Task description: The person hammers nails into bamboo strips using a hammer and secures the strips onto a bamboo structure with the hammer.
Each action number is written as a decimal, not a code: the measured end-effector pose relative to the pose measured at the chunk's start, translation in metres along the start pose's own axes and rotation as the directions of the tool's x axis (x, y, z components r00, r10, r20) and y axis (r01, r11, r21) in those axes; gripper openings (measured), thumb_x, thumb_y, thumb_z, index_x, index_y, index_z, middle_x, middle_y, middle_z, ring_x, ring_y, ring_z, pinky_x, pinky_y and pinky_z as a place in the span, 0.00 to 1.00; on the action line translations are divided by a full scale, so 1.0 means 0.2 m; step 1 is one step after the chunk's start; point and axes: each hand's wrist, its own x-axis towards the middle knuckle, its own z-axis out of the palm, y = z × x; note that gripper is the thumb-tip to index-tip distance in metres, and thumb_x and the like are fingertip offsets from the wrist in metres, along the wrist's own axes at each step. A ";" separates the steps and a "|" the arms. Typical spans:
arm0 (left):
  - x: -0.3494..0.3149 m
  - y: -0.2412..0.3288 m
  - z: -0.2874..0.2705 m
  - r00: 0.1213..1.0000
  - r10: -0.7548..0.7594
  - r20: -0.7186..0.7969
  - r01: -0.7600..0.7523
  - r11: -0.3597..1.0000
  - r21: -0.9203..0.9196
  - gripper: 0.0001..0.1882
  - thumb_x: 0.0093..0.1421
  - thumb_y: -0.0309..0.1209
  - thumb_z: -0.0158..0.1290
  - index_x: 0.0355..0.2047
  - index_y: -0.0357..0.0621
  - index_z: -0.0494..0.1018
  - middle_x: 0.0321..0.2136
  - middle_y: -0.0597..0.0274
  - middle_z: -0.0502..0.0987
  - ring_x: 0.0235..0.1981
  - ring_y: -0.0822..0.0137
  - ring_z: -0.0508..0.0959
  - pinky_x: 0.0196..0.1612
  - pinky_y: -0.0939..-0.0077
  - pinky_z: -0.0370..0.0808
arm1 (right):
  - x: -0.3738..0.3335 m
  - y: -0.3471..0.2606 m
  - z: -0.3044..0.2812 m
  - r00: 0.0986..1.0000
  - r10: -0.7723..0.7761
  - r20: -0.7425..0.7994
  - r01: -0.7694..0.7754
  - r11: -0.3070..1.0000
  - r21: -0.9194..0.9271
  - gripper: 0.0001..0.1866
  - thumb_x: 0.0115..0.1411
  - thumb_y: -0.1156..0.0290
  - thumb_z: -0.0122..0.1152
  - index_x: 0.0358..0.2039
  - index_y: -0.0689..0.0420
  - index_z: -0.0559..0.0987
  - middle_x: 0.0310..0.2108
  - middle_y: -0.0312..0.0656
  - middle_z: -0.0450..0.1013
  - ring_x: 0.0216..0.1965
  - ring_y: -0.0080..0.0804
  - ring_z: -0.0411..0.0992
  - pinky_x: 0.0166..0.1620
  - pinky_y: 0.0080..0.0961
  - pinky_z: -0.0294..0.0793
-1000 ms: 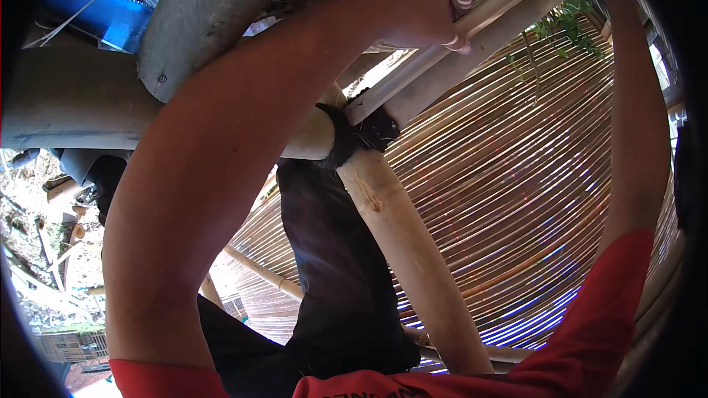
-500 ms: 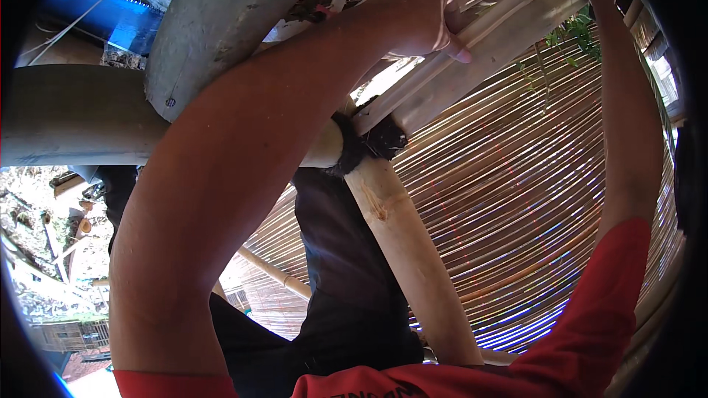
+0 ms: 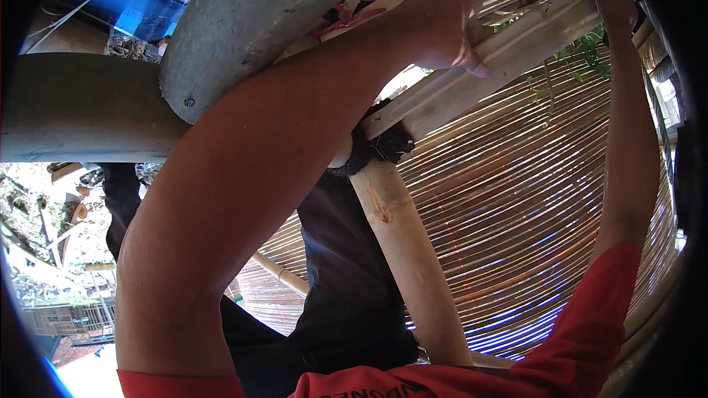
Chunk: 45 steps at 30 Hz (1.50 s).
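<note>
My left hand reaches across to the upper middle and closes over a narrow bamboo strip. Its thumb presses on the near side, while most fingers are hidden behind. Along the strip lies a wider split bamboo slat. Both slant down to a dark fibre lashing at the top of an upright bamboo post. At the upper right, my right hand is raised with its fingers curled in beside the far ends of these pieces. What it grips is hidden in shadow there.
Thick bamboo poles cross at the left, one slanting upward. Behind them lies a toothed blue saw blade. A screen of thin bamboo slats fills the right side, with green leaves above it. My dark-trousered legs are below.
The whole view has shifted slightly, so the poles and the lashing sit further right. My right hand shows lower and more fully in view. The left hand keeps its hold on the strip.
</note>
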 end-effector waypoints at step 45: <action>-0.03 0.07 0.00 0.998 -0.069 -0.005 0.069 0.998 -0.013 0.21 0.56 0.33 0.70 0.45 0.31 0.80 0.35 0.46 0.86 0.36 0.60 0.87 0.43 0.68 0.81 | 0.10 -0.38 -1.04 0.331 0.573 0.750 -0.931 0.065 0.360 0.22 0.50 0.56 0.80 0.32 0.63 0.84 0.25 0.44 0.80 0.27 0.34 0.78 0.33 0.35 0.77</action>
